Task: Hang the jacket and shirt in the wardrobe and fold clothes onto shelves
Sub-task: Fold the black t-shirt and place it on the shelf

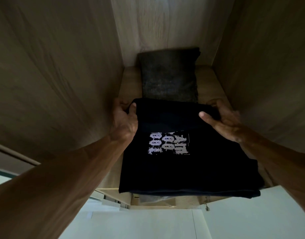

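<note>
Both hands, L [125, 121] & R [222, 118], grip folded black tee [174, 169], prob on shelf [131, 80]

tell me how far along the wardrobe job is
Done: a folded dark grey garment lies at the back of the shelf. In hand: the left hand and right hand grip a folded black printed shirt, near edge at the shelf front. Left: settling it; hanging isn't in view.

On the black folded shirt [182, 171], a white distressed print [168, 143] (upside down from this view), near the middle of the shirt's top face. Looks like rows of zeros and ones, too broken to read surely.
</note>
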